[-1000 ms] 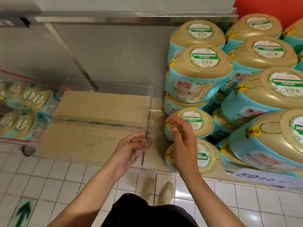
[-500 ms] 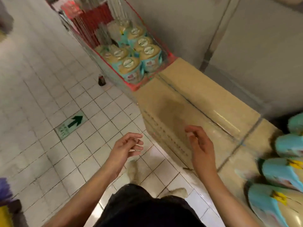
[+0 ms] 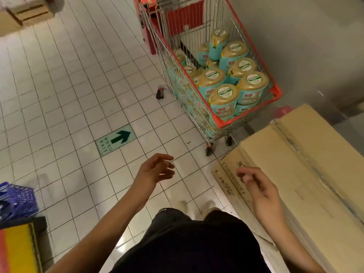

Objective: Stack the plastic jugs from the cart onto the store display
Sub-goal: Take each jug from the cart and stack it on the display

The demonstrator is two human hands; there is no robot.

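A red-rimmed wire cart (image 3: 276,93) stands ahead by the grey wall, loaded with several plastic jugs (image 3: 224,97) that have tan tops and teal labels. My left hand (image 3: 155,170) hovers over the tiled floor with loosely curled fingers, holding nothing. My right hand (image 3: 258,186) hangs over the corner of a large cardboard box (image 3: 303,164), fingers relaxed and empty. Both hands are well short of the cart. The store display is out of view.
A green exit arrow sign (image 3: 116,139) is set in the white tiled floor (image 3: 69,95). A blue plastic basket (image 3: 15,200) sits at the left edge above a yellow and red object (image 3: 17,249). Cardboard boxes (image 3: 25,14) lie at the top left.
My view has swung left from the stacked jugs on the display to the floor and the cart. Both hands have left the display and now hang empty in front of me.
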